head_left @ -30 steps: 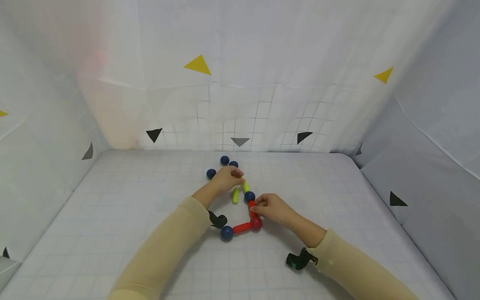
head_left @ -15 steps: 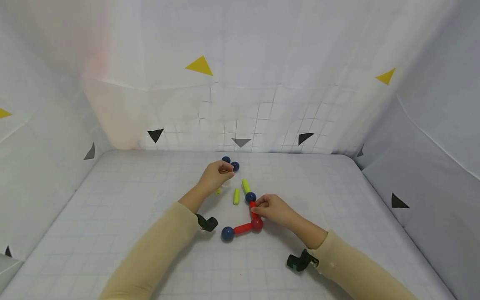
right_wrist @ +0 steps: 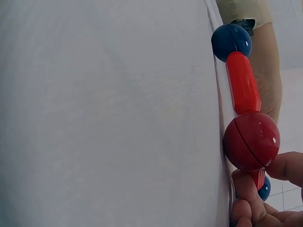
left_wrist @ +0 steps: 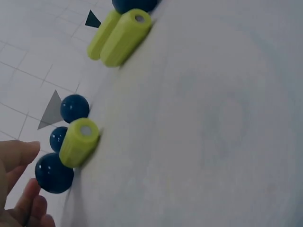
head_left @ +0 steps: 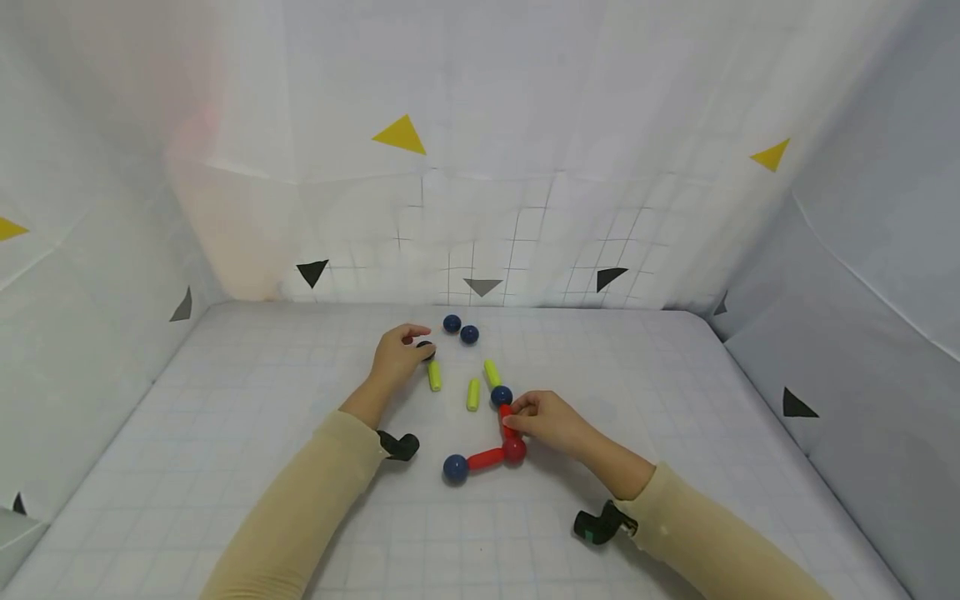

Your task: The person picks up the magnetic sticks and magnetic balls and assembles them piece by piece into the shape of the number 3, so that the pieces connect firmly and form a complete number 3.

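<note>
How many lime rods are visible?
3: a lime rod near the left hand, another by the blue ball nearest the right hand, a third between those. Hands may hide others.

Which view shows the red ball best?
The right wrist view: the red ball is large there, its seam visible. The head view shows it small, near the right hand; the left wrist view doesn't show it.

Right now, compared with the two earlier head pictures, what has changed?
The left hand came off the yellow stick ahead of the right hand and moved leftward to a blue ball; no closed grip on it shows. The right hand still pinches a red stick, and the two farthest blue balls stayed put.
</note>
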`<state>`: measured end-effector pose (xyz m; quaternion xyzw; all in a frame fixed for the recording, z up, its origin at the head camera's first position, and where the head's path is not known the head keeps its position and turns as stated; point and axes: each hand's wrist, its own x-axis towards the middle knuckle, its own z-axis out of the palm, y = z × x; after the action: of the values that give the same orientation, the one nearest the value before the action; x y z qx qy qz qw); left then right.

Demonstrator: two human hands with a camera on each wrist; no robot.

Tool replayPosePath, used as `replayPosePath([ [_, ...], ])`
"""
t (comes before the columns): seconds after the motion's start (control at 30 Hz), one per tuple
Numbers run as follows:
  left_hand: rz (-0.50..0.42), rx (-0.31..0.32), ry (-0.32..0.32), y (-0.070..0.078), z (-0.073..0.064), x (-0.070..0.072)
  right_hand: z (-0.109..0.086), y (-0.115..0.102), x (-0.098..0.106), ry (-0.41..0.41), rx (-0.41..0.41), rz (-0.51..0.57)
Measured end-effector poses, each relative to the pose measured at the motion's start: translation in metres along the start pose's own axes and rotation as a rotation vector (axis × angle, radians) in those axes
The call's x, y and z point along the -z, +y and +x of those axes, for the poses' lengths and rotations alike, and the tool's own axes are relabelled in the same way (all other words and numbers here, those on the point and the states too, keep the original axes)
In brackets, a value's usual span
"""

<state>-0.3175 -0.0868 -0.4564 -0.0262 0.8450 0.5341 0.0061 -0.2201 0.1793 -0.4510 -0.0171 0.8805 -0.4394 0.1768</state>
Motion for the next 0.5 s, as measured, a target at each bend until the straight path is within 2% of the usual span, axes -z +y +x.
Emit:
replayPosePath([
  [0.1,0.023,0.028,-0.026,-0.0041,0.0021,0.0005,0.0003,-0.0001,-0.0006,0.002,-0.010,0.001],
  [0.33,0.068,0.030,-0.068,-0.0060,0.0031,0.0016,-0.0006,-0.0013,-0.0014,0.003,-0.012,0.009],
  [0.5,0.102,0.023,-0.076,-0.0079,0.0037,0.0005,-0.0005,-0.0009,-0.0017,0.005,-0.021,0.006],
])
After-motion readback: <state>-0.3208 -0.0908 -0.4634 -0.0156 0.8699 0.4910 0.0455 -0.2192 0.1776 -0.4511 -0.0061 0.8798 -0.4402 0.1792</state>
